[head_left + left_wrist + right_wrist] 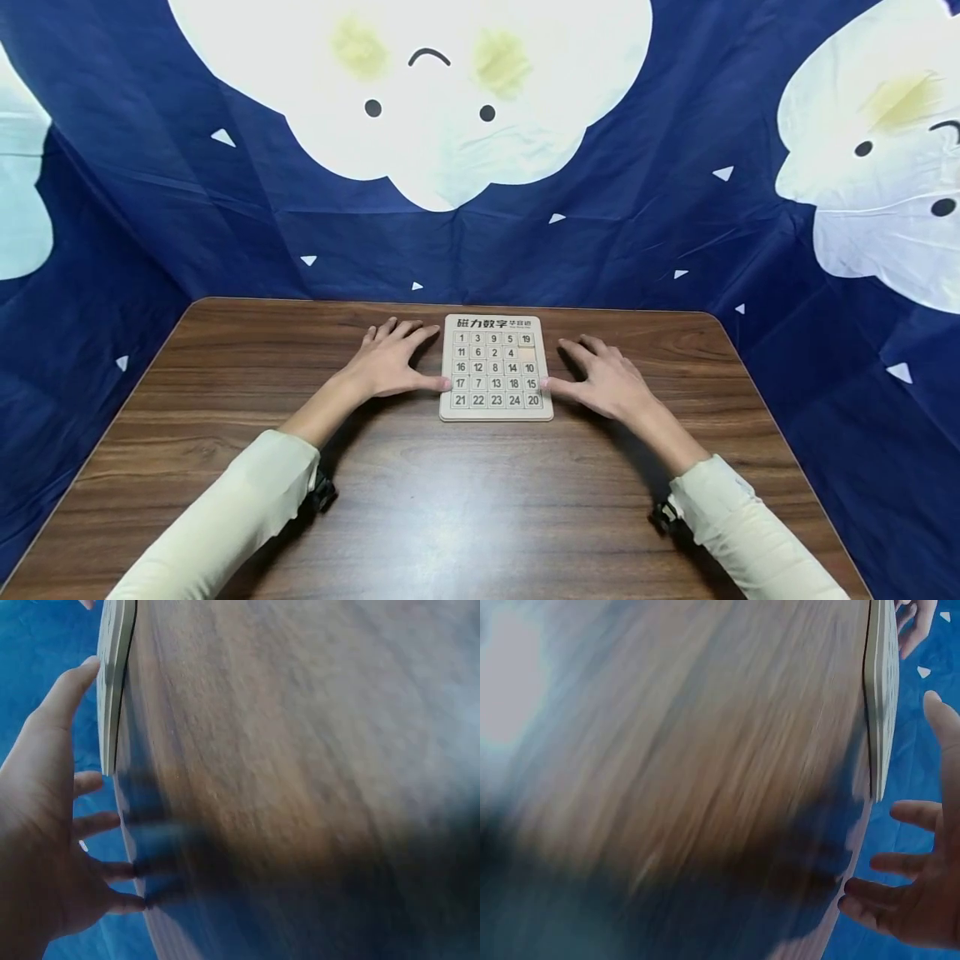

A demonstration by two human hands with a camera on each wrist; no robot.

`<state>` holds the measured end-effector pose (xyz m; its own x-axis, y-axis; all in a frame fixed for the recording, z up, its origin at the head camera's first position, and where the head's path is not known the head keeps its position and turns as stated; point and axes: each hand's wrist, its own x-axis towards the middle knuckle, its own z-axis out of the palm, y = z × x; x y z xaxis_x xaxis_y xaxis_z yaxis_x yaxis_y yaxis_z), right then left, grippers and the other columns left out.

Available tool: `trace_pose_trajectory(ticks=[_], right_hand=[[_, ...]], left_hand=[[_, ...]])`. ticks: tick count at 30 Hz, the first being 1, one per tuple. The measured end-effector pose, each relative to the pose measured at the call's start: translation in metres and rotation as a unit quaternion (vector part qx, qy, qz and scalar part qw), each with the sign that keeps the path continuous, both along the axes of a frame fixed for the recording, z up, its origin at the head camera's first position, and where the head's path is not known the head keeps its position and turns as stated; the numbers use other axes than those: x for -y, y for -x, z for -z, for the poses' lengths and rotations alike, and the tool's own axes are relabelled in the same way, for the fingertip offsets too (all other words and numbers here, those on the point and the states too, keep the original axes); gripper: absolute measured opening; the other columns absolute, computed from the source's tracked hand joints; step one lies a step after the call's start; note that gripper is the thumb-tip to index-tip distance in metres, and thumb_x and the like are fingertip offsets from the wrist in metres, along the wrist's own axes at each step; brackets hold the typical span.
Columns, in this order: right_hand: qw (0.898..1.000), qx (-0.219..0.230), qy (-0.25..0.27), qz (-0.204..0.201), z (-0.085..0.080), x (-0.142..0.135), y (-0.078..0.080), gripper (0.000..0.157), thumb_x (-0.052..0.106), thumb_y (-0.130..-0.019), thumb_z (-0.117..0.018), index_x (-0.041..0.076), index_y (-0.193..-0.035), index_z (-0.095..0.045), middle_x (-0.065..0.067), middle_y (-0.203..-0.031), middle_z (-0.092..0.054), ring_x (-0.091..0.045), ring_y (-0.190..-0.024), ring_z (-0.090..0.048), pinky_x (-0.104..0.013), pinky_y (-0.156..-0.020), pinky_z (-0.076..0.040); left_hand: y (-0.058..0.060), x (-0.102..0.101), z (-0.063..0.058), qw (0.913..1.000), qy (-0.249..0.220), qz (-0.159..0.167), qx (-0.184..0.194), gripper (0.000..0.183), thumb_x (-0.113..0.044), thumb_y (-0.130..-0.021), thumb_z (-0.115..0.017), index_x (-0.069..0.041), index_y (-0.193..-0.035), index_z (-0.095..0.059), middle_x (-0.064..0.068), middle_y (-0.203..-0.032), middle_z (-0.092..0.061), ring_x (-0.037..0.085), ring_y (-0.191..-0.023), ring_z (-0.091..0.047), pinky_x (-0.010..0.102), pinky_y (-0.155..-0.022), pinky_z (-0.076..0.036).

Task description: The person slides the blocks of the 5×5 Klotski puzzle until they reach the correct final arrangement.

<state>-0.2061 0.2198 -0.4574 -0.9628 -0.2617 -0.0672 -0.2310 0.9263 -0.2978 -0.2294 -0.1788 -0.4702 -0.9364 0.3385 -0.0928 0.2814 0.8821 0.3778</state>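
A pale wooden number-slide puzzle (pixel 496 367) lies flat toward the back of the table. Its numbered tiles stand in a square grid, with one bare slot in the second row under tile 19. The bottom row reads 21 to 24, then 20. At the puzzle's left edge is my left hand (pixel 390 362), fingers spread and thumb tip on or just beside the frame. My right hand (pixel 603 379) mirrors it at the right edge, its thumb tip beside tile 15. Both wrist views show the fingers loosely extended, with nothing held; whether the thumbs press the frame I cannot tell.
The brown wood-grain table (pixel 450 517) has its far edge just behind the puzzle. A dark blue cloth (pixel 247 208) with cloud faces and white triangles hangs behind and at the sides. Dark straps with small devices sit at both sleeve cuffs.
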Motion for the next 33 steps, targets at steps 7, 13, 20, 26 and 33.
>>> trace_pose_trajectory(ticks=[7, 13, 20, 26, 33], right_hand=[[0.998, -0.005, 0.019, -0.057, -0.003, 0.027, -0.001, 0.093, 0.082, -0.098, -0.066, 0.028, -0.172, -0.05, -0.024, -0.184, -0.031, -0.064, -0.163, -0.036, -0.083, -0.129, -0.032], [0.995, -0.01, 0.023, -0.094, -0.001, 0.042, -0.003, 0.084, 0.076, -0.103, -0.064, 0.031, -0.172, -0.05, -0.024, -0.186, -0.026, -0.061, -0.166, -0.033, -0.085, -0.128, -0.031], [0.995, -0.004, 0.021, -0.098, 0.004, 0.047, -0.006, 0.084, 0.077, -0.104, -0.062, 0.033, -0.173, -0.047, -0.022, -0.188, -0.023, -0.06, -0.165, -0.035, -0.085, -0.125, -0.036], [0.996, 0.002, 0.017, -0.093, 0.008, 0.051, -0.006, 0.081, 0.078, -0.104, -0.061, 0.036, -0.172, -0.049, -0.023, -0.188, -0.022, -0.058, -0.167, -0.033, -0.084, -0.127, -0.034], [0.997, 0.014, 0.0, -0.073, 0.003, 0.045, -0.004, 0.081, 0.084, -0.102, -0.057, 0.039, -0.17, -0.053, -0.023, -0.189, -0.017, -0.058, -0.17, -0.025, -0.084, -0.131, -0.025]], left_hand=[[0.002, -0.002, -0.003, 0.9996, 0.015, 0.017, 0.016, 0.12, -0.094, -0.076, -0.079, -0.042, -0.176, -0.038, 0.012, -0.185, -0.036, 0.062, -0.172, -0.013, 0.09, -0.131, -0.01], [0.002, -0.004, -0.01, 0.9985, 0.042, 0.027, 0.025, 0.123, -0.096, -0.07, -0.08, -0.048, -0.175, -0.037, 0.014, -0.185, -0.036, 0.063, -0.171, -0.015, 0.091, -0.129, -0.016], [0.003, -0.008, -0.01, 0.9964, 0.071, 0.027, 0.036, 0.127, -0.1, -0.068, -0.078, -0.051, -0.176, -0.033, 0.013, -0.186, -0.034, 0.063, -0.171, -0.016, 0.09, -0.129, -0.018], [0.004, -0.009, -0.008, 0.996, 0.077, 0.029, 0.033, 0.127, -0.101, -0.068, -0.077, -0.049, -0.176, -0.034, 0.015, -0.185, -0.035, 0.065, -0.169, -0.018, 0.09, -0.128, -0.021], [0.004, -0.009, -0.01, 0.9963, 0.076, 0.029, 0.027, 0.126, -0.098, -0.068, -0.08, -0.049, -0.175, -0.036, 0.014, -0.184, -0.037, 0.066, -0.169, -0.02, 0.091, -0.127, -0.021]])
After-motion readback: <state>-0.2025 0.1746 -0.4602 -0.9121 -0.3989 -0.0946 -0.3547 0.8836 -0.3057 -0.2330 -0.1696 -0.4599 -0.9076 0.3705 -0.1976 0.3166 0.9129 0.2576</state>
